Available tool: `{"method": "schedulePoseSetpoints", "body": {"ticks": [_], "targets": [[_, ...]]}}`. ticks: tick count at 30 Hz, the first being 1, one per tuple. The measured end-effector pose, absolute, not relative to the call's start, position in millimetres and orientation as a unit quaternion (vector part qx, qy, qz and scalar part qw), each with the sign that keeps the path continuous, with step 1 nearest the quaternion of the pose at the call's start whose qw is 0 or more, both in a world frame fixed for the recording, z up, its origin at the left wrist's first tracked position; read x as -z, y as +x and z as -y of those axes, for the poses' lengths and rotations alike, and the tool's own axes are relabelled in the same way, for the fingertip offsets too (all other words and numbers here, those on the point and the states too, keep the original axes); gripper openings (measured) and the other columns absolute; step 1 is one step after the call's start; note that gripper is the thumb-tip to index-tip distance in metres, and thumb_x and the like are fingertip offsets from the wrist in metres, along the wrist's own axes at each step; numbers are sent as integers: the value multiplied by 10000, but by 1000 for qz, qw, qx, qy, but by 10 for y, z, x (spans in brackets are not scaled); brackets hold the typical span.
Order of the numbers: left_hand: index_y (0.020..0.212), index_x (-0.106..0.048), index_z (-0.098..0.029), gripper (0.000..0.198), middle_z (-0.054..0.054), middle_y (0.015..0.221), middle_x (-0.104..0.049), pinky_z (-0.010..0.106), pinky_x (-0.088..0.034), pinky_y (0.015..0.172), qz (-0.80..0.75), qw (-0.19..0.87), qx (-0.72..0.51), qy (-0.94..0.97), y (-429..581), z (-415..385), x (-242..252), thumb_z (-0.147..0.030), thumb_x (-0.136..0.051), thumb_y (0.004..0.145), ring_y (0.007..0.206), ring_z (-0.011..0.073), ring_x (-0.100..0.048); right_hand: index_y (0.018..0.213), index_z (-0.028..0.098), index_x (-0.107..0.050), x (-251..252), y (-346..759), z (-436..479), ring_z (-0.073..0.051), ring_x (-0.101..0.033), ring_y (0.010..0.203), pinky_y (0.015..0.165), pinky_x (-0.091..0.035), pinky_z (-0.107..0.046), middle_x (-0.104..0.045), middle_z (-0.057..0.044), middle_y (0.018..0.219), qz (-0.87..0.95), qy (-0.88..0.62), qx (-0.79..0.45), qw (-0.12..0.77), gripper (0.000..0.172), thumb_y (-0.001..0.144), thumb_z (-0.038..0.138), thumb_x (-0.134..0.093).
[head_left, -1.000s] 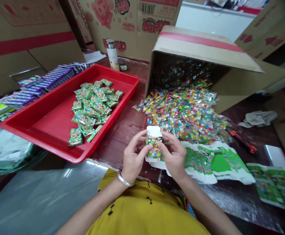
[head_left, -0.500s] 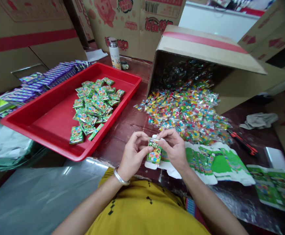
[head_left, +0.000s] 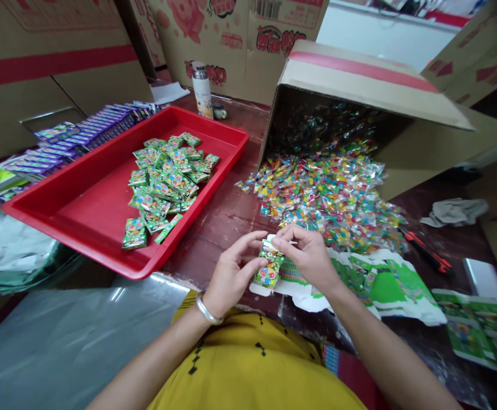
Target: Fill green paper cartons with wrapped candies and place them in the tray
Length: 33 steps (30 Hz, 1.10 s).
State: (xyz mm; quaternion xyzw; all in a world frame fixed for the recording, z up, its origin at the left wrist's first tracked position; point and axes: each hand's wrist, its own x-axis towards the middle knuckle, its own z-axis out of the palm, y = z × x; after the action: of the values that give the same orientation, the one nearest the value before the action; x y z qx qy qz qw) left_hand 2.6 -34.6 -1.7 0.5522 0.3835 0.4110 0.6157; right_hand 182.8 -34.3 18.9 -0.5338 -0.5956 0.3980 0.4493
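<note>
In the head view, the left hand (head_left: 231,273) is holding the small green box (head_left: 269,267) from the side, just above the near edge of the tabletop (head_left: 223,222). Its grip is closing around the box to keep it steady. The right hand (head_left: 308,256) is pinching the top of the same box with its fingertips, so both grips are grasping it.

The big cardboard box (head_left: 359,74) is lying on its side, so the candy pile (head_left: 325,193) is spilling out close to the hands. The flat green sheets (head_left: 381,282) are lying just right of the hands, easy to reach. The red tray (head_left: 81,210) is sitting on the left, holding more green boxes (head_left: 163,182).

One second ago the white flap on the small green box was standing up. Now it is folded down, and the box is leaning more.
</note>
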Motion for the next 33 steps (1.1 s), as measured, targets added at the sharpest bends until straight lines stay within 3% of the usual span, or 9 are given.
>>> {"method": "schedulePoseSetpoints", "body": {"ticks": [6, 9, 12, 15, 18, 21, 25, 30, 33], "targets": [[1055, -676, -188, 222, 46, 1022, -706, 274, -546, 784, -401, 637, -395, 527, -9, 356, 128, -251, -673, 842, 875, 181, -681, 827, 230, -687, -99, 1860, 510, -206, -629, 953, 861, -484, -362, -676, -58, 971, 686, -506, -313, 419, 167, 933, 285, -571], [939, -643, -166, 171, 24, 897, -679, 248, -532, 747, -427, 618, -404, 521, -62, 291, 202, -252, -711, 808, 819, 153, -650, 1000, 244, -700, -23, 2126, 337, -211, -651, 916, 773, -515, -347, -703, -57, 991, 696, -552, -301, 346, 179, 946, 309, -543], [848, -555, -163, 239, -22, 761, -593, 190, -497, 586, -463, 596, -422, 501, -116, 188, 269, -275, -751, 770, 665, 98, -573, 1055, 239, -698, 56, 2409, 24, -218, -659, 852, 712, -500, -332, -715, -61, 985, 715, -635, -166, 241, 200, 917, 227, -554], [978, -518, -182, 330, -26, 803, -572, 176, -473, 450, -474, 626, -433, 442, -154, 103, 301, -300, -745, 770, 623, 95, -538, 1034, 275, -720, 134, 2526, -255, -228, -662, 946, 758, -479, -323, -715, -42, 1093, 792, -587, -110, 127, 284, 894, 114, -533], [1173, -513, -192, 488, 19, 962, -603, 270, -594, 582, -454, 684, -430, 375, -190, 63, 278, -262, -752, 753, 804, 145, -609, 1043, 290, -716, 214, 2495, -417, -231, -666, 939, 738, -459, -310, -709, -41, 1106, 842, -525, -113, 58, 335, 845, 58, -578], [1197, -573, -177, 492, 65, 1127, -618, 355, -605, 779, -410, 748, -402, 332, -223, 60, 245, -203, -750, 739, 954, 177, -622, 933, 247, -716, 260, 2463, -511, -211, -656, 804, 680, -428, -302, -695, -71, 1036, 838, -536, -95, 39, 248, 805, 52, -632], [1032, -659, -144, 295, 61, 1050, -672, 341, -555, 836, -407, 741, -389, 366, -213, 64, 286, -214, -729, 754, 918, 176, -632, 834, 220, -684, 187, 2515, -589, -174, -619, 737, 639, -400, -289, -671, -56, 973, 825, -554, -84, 73, 124, 854, 121, -612], [1062, -648, -163, 309, 74, 1095, -694, 342, -505, 897, -429, 632, -386, 517, -94, 42, 393, -235, -717, 769, 1000, 212, -632, 780, 211, -613, -110, 2469, -492, -130, -526, 543, 527, -371, -273, -591, 18, 644, 667, -621, -184, 368, 175, 863, 357, -663], [1169, -618, -180, 385, 85, 1163, -678, 349, -489, 923, -414, 601, -368, 575, 9, 72, 391, -227, -692, 793, 1029, 222, -632, 809, 213, -572, -304, 2282, -344, -119, -537, 506, 475, -391, -265, -588, 23, 647, 571, -591, -288, 491, 196, 835, 368, -690]]}}
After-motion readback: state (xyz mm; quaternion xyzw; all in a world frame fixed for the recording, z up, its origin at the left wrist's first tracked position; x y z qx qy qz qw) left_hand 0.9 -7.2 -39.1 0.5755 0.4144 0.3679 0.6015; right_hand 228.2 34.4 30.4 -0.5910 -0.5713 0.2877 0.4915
